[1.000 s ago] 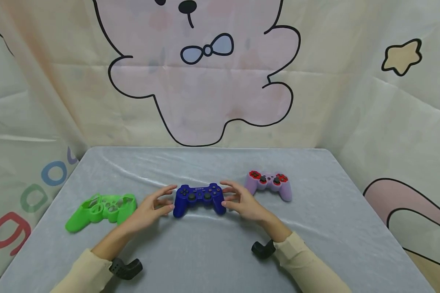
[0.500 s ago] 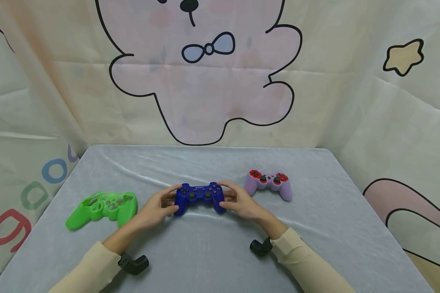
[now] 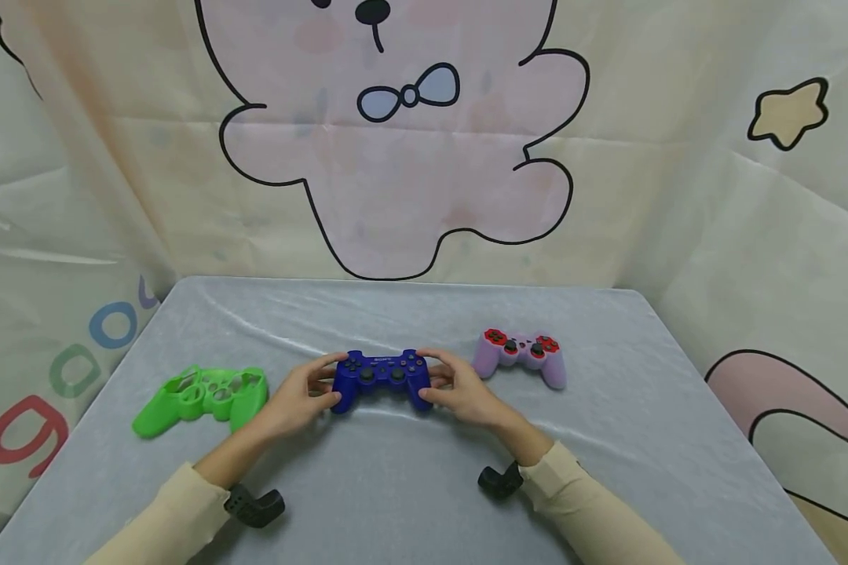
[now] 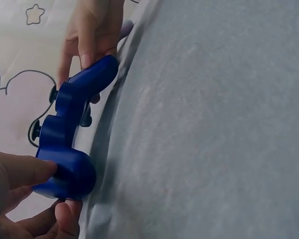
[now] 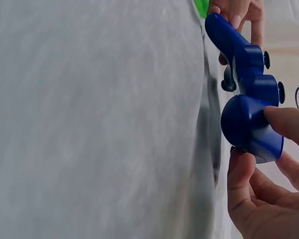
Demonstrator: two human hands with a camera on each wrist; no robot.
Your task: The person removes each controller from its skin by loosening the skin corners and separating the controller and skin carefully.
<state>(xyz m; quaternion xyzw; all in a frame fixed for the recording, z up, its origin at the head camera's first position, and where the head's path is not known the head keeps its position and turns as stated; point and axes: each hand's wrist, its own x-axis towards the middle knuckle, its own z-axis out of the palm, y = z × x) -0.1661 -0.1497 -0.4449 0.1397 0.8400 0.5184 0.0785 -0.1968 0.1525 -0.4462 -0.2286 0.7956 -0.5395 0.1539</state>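
Observation:
Between the two hands is a blue game controller (image 3: 382,377), its buttons and sticks facing up in the head view. The left hand (image 3: 302,396) grips its left handle, thumb on the near side and fingers round the far side and underneath. On the other side the right hand (image 3: 462,388) holds the right handle in the same way. Both wrist views show the blue controller (image 4: 67,169) edge-on, with thumbs on the handles and fingertips below. In the right wrist view a gap shows between the blue controller (image 5: 251,124) and the cloth.
A green silicone controller cover (image 3: 198,399) lies left of the left hand. Behind the right hand, to the right, sits a lilac controller (image 3: 520,357) with red button areas. Grey cloth (image 3: 389,486) covers the table, and a printed curtain (image 3: 424,180) hangs behind it.
Both hands have closed in from beside the blue controller and now grip its handles. The head view has shifted slightly. The green cover and lilac controller stay where they lay.

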